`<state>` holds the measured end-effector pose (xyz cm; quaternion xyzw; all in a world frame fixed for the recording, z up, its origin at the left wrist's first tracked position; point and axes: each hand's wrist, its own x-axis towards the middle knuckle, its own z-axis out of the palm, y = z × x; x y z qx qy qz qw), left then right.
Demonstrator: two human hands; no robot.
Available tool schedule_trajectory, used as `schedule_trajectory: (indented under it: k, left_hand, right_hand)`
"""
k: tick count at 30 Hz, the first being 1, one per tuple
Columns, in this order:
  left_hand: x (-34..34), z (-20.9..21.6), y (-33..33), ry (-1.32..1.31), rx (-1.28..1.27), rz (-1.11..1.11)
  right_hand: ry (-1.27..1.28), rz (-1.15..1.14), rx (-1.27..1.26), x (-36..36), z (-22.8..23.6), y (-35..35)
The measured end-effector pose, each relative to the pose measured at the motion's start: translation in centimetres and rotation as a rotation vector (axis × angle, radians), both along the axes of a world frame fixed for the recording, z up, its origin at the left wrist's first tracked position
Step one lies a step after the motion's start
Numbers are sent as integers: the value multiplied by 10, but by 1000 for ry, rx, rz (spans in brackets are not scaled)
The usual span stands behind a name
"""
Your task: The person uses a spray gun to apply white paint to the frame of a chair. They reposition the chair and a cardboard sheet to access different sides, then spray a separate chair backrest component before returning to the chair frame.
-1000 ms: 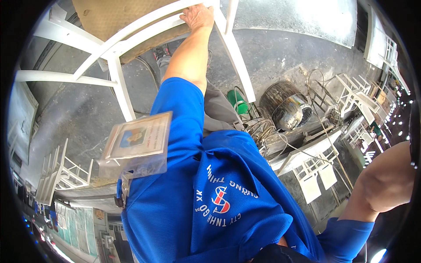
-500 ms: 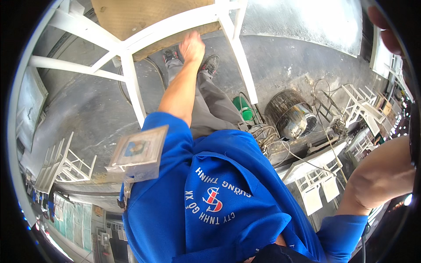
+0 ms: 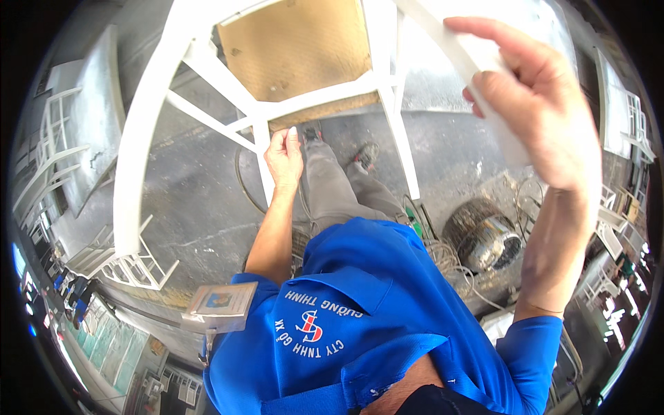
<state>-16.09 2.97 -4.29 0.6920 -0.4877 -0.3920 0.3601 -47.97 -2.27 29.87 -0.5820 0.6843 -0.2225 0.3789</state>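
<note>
Both hands closed on white chair frame (image 3: 387, 83), left hand (image 3: 285, 155), right hand (image 3: 536, 104)

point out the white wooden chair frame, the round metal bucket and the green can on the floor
white wooden chair frame (image 3: 138, 138), head view, on its long curved rail
round metal bucket (image 3: 482, 237), head view, on its side wall
green can (image 3: 413, 216), head view, on its visible top
</note>
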Motion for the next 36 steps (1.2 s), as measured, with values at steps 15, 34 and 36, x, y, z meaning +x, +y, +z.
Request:
schedule_trajectory:
  k: [15, 34, 36]
  left_hand:
    - [-83, 75, -235, 1427, -157, 453]
    - [-158, 152, -278, 1697, -224, 275]
    - [-194, 179, -292, 1769, -298, 132]
  right_hand:
    - [-66, -185, 43, 3, 4, 54]
    - [26, -71, -194, -6, 69, 107]
    - [92, -56, -306, -27, 62, 125]
